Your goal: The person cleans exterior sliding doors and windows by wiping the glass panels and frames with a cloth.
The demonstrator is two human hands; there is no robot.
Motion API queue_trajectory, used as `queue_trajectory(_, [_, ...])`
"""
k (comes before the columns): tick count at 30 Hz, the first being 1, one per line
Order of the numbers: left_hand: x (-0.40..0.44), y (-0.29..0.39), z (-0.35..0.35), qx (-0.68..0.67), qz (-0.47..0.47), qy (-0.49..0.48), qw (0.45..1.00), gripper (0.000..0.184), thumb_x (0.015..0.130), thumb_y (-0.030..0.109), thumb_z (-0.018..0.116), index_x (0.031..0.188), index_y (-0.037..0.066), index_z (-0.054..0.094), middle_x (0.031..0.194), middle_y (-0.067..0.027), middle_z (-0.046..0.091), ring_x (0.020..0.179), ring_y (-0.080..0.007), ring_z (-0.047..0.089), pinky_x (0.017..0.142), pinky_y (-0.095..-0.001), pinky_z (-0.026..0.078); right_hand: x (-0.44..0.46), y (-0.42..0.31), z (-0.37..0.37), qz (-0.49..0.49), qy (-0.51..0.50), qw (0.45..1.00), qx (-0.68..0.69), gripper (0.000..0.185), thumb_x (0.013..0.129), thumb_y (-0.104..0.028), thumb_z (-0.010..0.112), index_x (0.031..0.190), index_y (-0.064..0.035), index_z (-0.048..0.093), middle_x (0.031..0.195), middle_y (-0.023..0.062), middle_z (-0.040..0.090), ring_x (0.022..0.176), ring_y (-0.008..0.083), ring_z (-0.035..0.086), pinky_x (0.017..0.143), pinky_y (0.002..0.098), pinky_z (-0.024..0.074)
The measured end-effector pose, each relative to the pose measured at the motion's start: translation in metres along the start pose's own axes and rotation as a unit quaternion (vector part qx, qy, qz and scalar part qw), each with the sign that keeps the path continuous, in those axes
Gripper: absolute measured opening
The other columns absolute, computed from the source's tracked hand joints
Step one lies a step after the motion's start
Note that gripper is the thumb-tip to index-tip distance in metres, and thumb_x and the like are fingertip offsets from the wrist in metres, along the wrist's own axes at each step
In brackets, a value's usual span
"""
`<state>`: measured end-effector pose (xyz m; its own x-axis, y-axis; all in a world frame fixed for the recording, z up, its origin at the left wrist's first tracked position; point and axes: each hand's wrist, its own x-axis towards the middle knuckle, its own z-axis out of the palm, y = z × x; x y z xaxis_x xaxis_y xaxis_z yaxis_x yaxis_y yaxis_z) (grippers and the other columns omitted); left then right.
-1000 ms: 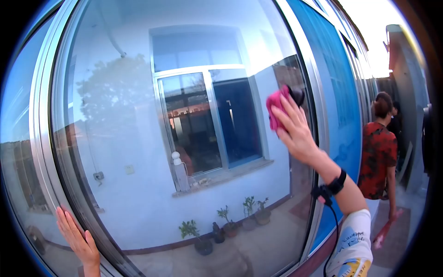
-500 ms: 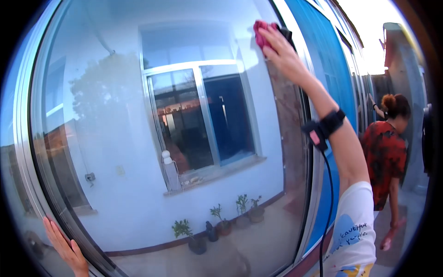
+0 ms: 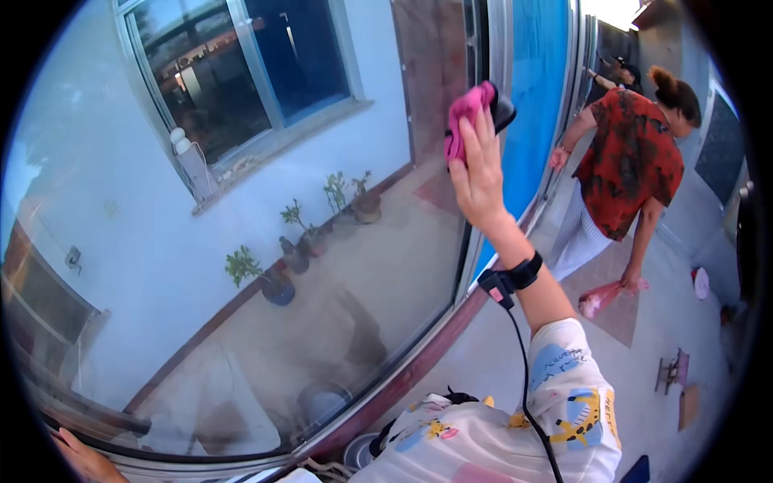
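My right hand [image 3: 478,173] presses a bunched pink cloth [image 3: 467,117] against the large window pane [image 3: 386,266], close to its right-hand frame. A smooth black object [image 3: 503,109] shows just behind the cloth; its kind is unclear. On that wrist sits a black strap with a small device [image 3: 511,278], and a cable runs down from it. My left hand [image 3: 87,459] rests at the lower left by the window's metal frame, fingers extended, partly cut off by the view's edge.
Through or in the glass appear potted plants [image 3: 278,286] and another window. Right of the frame is a blue panel [image 3: 538,105]. A person in a red patterned shirt [image 3: 628,161] walks close by, holding a pink bag [image 3: 608,296]. Another person is farther back. A bucket [image 3: 362,451] stands below.
My right hand and the cloth have moved down along the pane's right side. The view has tilted downward and rightward. The person in red has turned and shows more fully.
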<state>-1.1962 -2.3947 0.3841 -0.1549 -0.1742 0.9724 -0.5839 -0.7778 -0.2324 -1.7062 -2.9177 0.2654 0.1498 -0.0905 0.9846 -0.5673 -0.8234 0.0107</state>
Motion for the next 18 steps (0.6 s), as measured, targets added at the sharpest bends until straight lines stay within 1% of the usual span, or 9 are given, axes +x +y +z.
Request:
queue_trajectory(4, [-0.003, -0.039, 0.002, 0.134, 0.175, -0.009, 0.975, 0.04, 0.098, 0.019, 0.047, 0.133, -0.001, 0.045, 0.13, -0.0163, 0.054, 0.116, -0.0293, 0.054, 0.102, -0.0278, 0.039, -0.164, -0.032, 0.023, 0.184, -0.077, 0.979, 0.032, 0.056, 0.09, -0.016, 0.05, 0.141, -0.0029, 0.031, 0.149, 0.0238, 0.021, 0.137, 0.0443, 0.02, 0.111, 0.0492, 0.0193])
queue_trajectory(6, [-0.012, -0.065, 0.021, 0.208, 0.216, -0.026, 0.954, 0.038, 0.097, 0.018, 0.048, 0.13, -0.001, 0.049, 0.128, -0.0163, 0.055, 0.114, -0.0277, 0.056, 0.1, -0.0258, 0.041, -0.226, -0.052, 0.039, 0.245, -0.104, 0.963, 0.032, 0.057, 0.092, -0.017, 0.048, 0.143, -0.0026, 0.027, 0.15, 0.0232, 0.019, 0.138, 0.0431, 0.018, 0.111, 0.0481, 0.0179])
queue_trajectory(8, [-0.008, -0.071, 0.025, 0.198, 0.237, -0.021, 0.951, 0.034, 0.098, 0.016, 0.045, 0.129, 0.003, 0.05, 0.126, -0.0181, 0.056, 0.112, -0.0298, 0.057, 0.097, -0.0288, 0.044, -0.276, -0.077, 0.054, 0.427, -0.086, 0.899, 0.056, 0.058, 0.095, -0.022, 0.042, 0.145, -0.0019, 0.02, 0.152, 0.0217, 0.015, 0.141, 0.038, 0.013, 0.113, 0.0438, 0.0155])
queue_trajectory(9, [-0.004, -0.067, 0.022, 0.195, 0.248, -0.021, 0.949, 0.033, 0.098, 0.016, 0.044, 0.128, 0.004, 0.05, 0.125, -0.0188, 0.056, 0.111, -0.0305, 0.057, 0.096, -0.0298, 0.045, -0.306, -0.079, 0.063, 0.432, -0.093, 0.895, 0.061, 0.058, 0.095, -0.022, 0.042, 0.145, -0.0019, 0.02, 0.152, 0.0217, 0.015, 0.141, 0.038, 0.013, 0.113, 0.0438, 0.0155])
queue_trajectory(12, [0.01, -0.022, 0.014, 0.083, 0.055, -0.036, 0.994, 0.043, 0.098, 0.029, 0.046, 0.129, 0.0, 0.05, 0.128, -0.0183, 0.054, 0.114, -0.0296, 0.055, 0.1, -0.028, 0.041, -0.354, -0.088, 0.081, 0.717, -0.041, 0.686, 0.118, 0.059, 0.098, -0.03, 0.038, 0.147, -0.0041, 0.016, 0.153, 0.0174, 0.016, 0.142, 0.028, 0.015, 0.113, 0.0367, 0.0171])
queue_trajectory(13, [0.013, -0.008, 0.012, 0.051, 0.007, -0.037, 0.998, 0.046, 0.098, 0.033, 0.046, 0.129, -0.001, 0.049, 0.129, -0.0185, 0.054, 0.115, -0.0298, 0.055, 0.101, -0.0282, 0.039, -0.363, -0.085, 0.087, 0.712, -0.035, 0.691, 0.12, 0.059, 0.098, -0.03, 0.038, 0.147, -0.0041, 0.016, 0.153, 0.0174, 0.016, 0.142, 0.028, 0.015, 0.113, 0.0367, 0.0171])
queue_trajectory(15, [0.012, -0.007, 0.015, 0.001, 0.015, -0.008, 1.0, 0.049, 0.098, 0.034, 0.044, 0.131, -0.002, 0.047, 0.131, -0.019, 0.052, 0.119, -0.0295, 0.052, 0.103, -0.0293, 0.037, -0.368, -0.065, 0.099, 0.823, 0.094, 0.517, 0.215, 0.058, 0.097, -0.025, 0.041, 0.148, -0.0083, 0.018, 0.152, 0.015, 0.022, 0.14, 0.0255, 0.021, 0.111, 0.0343, 0.0205])
queue_trajectory(16, [0.012, -0.004, 0.016, -0.017, 0.015, 0.005, 1.0, 0.05, 0.098, 0.035, 0.043, 0.132, -0.002, 0.046, 0.132, -0.0192, 0.051, 0.12, -0.0294, 0.051, 0.104, -0.0297, 0.036, -0.356, -0.059, 0.098, 0.816, 0.102, 0.524, 0.219, 0.058, 0.097, -0.025, 0.041, 0.148, -0.0083, 0.018, 0.152, 0.015, 0.022, 0.14, 0.0255, 0.021, 0.111, 0.0343, 0.0205])
queue_trajectory(18, [0.014, 0.001, 0.016, -0.037, -0.001, 0.0, 0.999, 0.049, 0.099, 0.033, 0.042, 0.134, -0.002, 0.044, 0.134, -0.0187, 0.049, 0.122, -0.0283, 0.049, 0.105, -0.0292, 0.035, -0.325, -0.043, 0.097, 0.826, 0.248, 0.374, 0.34, 0.058, 0.096, -0.017, 0.043, 0.148, -0.0117, 0.019, 0.15, 0.0136, 0.027, 0.138, 0.0236, 0.025, 0.109, 0.0329, 0.0227])
